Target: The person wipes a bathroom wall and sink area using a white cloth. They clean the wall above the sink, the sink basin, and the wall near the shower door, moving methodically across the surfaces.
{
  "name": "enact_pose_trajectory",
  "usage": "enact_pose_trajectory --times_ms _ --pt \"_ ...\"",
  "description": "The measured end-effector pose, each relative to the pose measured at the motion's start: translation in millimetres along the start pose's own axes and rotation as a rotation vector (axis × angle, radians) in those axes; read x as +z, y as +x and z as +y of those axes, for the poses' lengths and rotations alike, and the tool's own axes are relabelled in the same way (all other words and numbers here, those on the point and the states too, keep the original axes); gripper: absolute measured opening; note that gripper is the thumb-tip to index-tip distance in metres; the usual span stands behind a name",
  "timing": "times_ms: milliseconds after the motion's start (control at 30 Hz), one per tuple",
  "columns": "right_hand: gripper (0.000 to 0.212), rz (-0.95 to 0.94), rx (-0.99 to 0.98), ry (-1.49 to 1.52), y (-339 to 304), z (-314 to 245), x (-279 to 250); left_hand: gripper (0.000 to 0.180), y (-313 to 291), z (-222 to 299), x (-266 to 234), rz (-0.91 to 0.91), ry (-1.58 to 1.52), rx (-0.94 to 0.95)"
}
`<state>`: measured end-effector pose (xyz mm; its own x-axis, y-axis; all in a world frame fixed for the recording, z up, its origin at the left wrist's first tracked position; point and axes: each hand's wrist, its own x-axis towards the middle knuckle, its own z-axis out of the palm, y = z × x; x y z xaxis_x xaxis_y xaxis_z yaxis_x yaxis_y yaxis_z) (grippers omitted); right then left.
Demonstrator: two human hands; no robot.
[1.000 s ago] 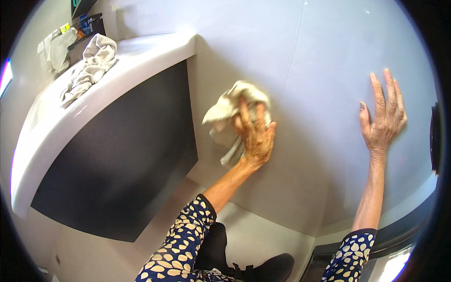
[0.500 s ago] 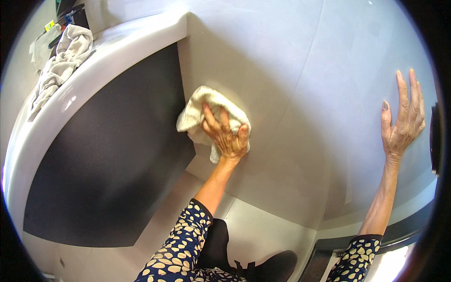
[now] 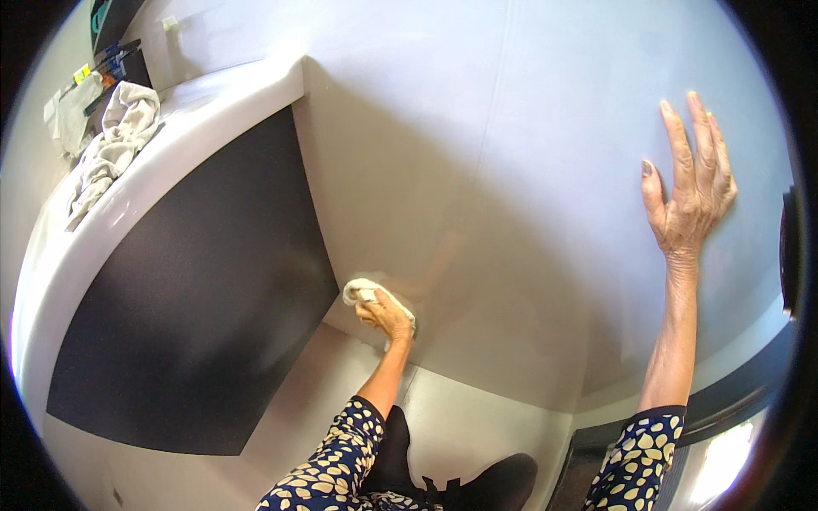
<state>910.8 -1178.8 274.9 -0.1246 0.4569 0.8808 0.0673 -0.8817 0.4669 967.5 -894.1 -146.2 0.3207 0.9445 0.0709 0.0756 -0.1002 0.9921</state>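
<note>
Here we see the left hand (image 3: 388,317) with its grip closed on a pale cloth (image 3: 362,291), pressing it against the grey wall (image 3: 511,255) low in the centre of the frame, just beside the dark cabinet front (image 3: 196,289). At the upper right, the right hand (image 3: 690,200) lies flat and open on the same wall, holding nothing. A crumpled rag (image 3: 111,140) rests on the white table (image 3: 196,128) at the upper left.

The left arm stretches down and forward, its hand (image 3: 388,315) low, fingers (image 3: 368,297) curled in a closed grip. The right arm reaches up, nearly straight, the right hand (image 3: 688,200) open, palm flat, fingers (image 3: 692,140) extended close together, thumb apart.
</note>
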Motion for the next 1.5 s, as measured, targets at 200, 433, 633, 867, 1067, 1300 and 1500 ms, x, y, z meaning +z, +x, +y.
enact_pose_trajectory --times_ms 200,433,633,867,1067,1300,1500 --pt "0.049 -0.034 0.018 -0.016 -11 11 -4 0.055 -73 107 -16 -0.077 -0.217 0.450" --pt "0.051 -0.085 0.048 -0.002 -11 4 -7 0.054 -111 185 -30 -0.290 -0.324 0.787" --pt "0.051 -0.104 0.053 0.033 -10 3 -7 0.049 -133 230 -26 -0.137 -0.201 1.594" --pt "0.048 -0.109 0.049 -0.005 -6 3 -14 0.034 -52 310 -31 0.175 -0.163 1.627" --pt "0.045 -0.112 0.047 -0.005 -8 5 -17 0.046 13 362 -45 0.259 -0.130 1.505" --pt "0.045 -0.082 0.085 0.066 -8 11 -20 0.039 -10 406 -35 0.159 -0.307 1.380" --pt "0.049 0.188 0.207 0.254 -10 15 -8 0.064 -75 418 -32 0.119 -0.387 1.562"
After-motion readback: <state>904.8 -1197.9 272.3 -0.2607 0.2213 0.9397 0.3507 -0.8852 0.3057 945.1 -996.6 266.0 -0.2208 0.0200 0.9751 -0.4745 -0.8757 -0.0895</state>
